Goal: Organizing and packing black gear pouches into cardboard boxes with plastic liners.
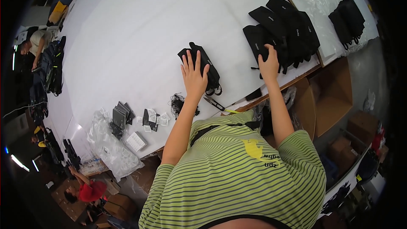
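My left hand [195,76] lies with spread fingers on a small stack of black fabric pouches [207,65] with cord loops at their near end. Off to the right, my right hand [269,61] has its thumb and fingers bent around the near edge of a black pouch [254,38]. That pouch belongs to a fanned pile of similar black pouches [296,29], each with a small pale print. Thread snips [215,103] rest just below the left-hand stack. Beside my left forearm sits a tangle of black cords [176,104].
Grey cards [121,115], white labels [162,119] and a clear plastic bag [108,144] lie at the table's near left. More black pouches [347,19] are at far right. An open cardboard box [333,97] stands below the edge. Two people work at left.
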Demonstrator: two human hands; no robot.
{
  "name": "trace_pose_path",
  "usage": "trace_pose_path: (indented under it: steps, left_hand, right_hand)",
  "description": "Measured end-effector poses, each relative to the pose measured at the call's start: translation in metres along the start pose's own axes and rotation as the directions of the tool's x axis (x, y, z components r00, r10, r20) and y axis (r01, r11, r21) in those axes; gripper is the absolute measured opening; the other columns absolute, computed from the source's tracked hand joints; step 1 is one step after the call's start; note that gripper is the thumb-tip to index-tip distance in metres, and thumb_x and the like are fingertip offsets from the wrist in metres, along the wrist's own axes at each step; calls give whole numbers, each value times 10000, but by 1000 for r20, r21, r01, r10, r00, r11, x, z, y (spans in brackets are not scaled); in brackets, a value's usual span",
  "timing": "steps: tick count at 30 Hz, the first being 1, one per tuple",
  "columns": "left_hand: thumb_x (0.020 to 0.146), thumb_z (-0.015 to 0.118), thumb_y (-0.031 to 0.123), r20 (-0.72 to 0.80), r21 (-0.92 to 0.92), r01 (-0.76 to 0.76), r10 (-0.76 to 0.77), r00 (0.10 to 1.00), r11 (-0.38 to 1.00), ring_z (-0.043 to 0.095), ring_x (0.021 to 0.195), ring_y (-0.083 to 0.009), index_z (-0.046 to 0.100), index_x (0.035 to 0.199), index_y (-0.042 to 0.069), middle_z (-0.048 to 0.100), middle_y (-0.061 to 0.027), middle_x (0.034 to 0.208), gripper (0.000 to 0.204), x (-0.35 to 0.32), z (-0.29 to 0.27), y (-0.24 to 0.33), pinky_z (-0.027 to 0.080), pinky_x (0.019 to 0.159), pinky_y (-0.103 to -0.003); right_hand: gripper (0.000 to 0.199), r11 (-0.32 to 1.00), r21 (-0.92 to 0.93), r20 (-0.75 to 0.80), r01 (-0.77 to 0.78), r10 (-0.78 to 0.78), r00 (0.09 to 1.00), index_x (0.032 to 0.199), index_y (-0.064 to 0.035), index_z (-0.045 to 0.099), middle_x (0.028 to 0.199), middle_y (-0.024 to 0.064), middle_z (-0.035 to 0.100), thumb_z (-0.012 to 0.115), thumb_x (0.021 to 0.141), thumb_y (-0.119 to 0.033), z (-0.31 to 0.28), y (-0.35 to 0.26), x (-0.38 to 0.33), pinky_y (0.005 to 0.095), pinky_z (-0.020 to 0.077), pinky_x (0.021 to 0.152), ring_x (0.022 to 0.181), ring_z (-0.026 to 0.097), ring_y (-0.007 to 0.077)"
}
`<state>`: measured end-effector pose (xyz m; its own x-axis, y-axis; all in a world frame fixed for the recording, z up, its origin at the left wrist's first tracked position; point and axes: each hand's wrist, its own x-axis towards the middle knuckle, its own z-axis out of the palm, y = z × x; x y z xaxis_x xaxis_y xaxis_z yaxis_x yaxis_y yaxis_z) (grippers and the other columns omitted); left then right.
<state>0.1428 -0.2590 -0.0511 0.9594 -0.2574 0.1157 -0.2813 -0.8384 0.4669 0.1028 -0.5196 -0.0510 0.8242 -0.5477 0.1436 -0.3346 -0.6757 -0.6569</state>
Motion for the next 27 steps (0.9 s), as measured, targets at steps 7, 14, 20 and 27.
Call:
trace_pose_path:
  steps: [7,14,20,27]
  left_hand:
    - [913,478,320,31,57,26,-28,999,998,115,1383,-332,329,1405,178,158,-104,1506,534,5,0,9,87,1089,-521]
    - [904,490,302,-54,1,-21,21,998,1000,191,1348,-347,400,1369,167,230,-80,1489,493,8,-3,9,119,1073,-520]
    - [883,532,321,-28,118,-176,180,983,977,217,1343,-335,464,1327,168,288,-65,1468,475,12,-3,12,152,1074,-501]
    - [893,512,366,31,171,-217,215,976,961,243,1349,-283,404,1365,164,296,-18,1465,524,12,3,11,152,1087,-477]
  right_hand:
    - [376,943,297,-38,150,-146,989,1058,-100,537,987,104,580,586,697,-6,45,-87,-34,382,462,783,914,565,307]
    - [321,869,490,222,74,-206,953,1086,-71,504,1103,136,561,616,801,-165,79,-88,-61,394,457,839,1024,538,323]
    - [345,888,456,413,-59,-152,898,1095,-60,514,1084,149,586,629,790,-173,72,-77,-48,397,427,879,1049,532,326]
    - [492,825,-524,-116,213,-317,941,1171,-171,545,1273,81,478,689,700,-181,6,-11,103,434,313,1001,1233,361,288]
